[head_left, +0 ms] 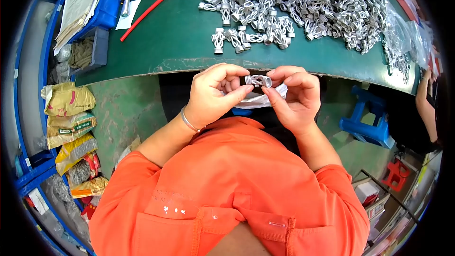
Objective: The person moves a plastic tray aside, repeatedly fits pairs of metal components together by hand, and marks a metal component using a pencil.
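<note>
The left hand [213, 87] pinches one end of a small gray metal piece [258, 81] with finger and thumb, and the right hand [296, 92] pinches the other end. The piece is up over the lap, just beside the near edge of the worktop [156, 52]. Holding both ends likely keeps it steady and lets its twisty middle show. A big heap of pieces [308, 0] sits on the worktop's far side, maybe to leave room near the person. A red pencil [149, 14] lies to the left. Sacks [71, 102] on that side have printing, too small to read.
</note>
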`<state>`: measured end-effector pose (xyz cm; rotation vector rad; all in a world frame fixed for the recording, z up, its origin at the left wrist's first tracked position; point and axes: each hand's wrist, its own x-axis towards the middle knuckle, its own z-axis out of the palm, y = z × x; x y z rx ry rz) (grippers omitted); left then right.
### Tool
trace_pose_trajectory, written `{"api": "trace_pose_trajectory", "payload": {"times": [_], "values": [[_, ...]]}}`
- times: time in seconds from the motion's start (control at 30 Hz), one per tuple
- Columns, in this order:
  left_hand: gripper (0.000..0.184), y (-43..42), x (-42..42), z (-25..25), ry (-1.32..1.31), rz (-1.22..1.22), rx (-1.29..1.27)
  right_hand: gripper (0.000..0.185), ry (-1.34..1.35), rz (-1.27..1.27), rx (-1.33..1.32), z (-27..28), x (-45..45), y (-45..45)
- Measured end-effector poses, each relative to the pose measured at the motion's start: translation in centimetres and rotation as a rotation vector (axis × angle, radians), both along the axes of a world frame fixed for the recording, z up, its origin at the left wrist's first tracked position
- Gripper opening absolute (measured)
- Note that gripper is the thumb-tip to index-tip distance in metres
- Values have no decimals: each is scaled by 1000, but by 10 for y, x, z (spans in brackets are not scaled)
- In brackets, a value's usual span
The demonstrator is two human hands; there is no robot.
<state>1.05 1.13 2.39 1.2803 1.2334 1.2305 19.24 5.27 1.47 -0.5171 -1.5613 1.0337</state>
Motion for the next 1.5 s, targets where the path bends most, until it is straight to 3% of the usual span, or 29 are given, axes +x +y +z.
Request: {"api": "trace_pose_trajectory", "payload": {"times": [0.03,0.13,0.23,0.4,0.53,0.67,0.73,0.8,0.9,1.0,1.07,1.2,1.37,1.5], "values": [[24,0,-1,-1,0,0,4,27,-117,-40,30,4,0,1],[26,0,-2,-3,53,4,42,29,-364,-95,247,16,1,12],[26,1,-1,-3,56,39,69,27,-538,-307,363,16,-3,28],[24,1,0,0,50,29,33,25,-635,-449,310,7,-14,53],[24,0,-2,-2,32,28,-3,23,-559,-536,406,1,-15,51],[27,4,3,2,-175,43,-34,25,-372,-477,284,-2,-8,39],[29,6,6,3,-274,67,-20,28,-102,-286,138,-7,-9,29],[29,6,5,3,-367,51,-75,32,-119,-189,143,-7,-7,20],[25,5,-1,5,-247,6,-70,34,-91,-133,169,-3,-9,16],[22,4,-2,5,-220,10,-22,27,-24,-30,-24,2,-7,9],[21,3,-2,5,-242,21,1,19,-26,105,-420,0,1,5],[21,2,-2,6,-125,30,78,18,46,202,-632,2,1,4],[20,0,-4,7,-133,5,81,14,166,298,-711,-8,0,6],[22,0,-5,10,-5,9,215,16,208,293,-580,-12,-5,4]]}}
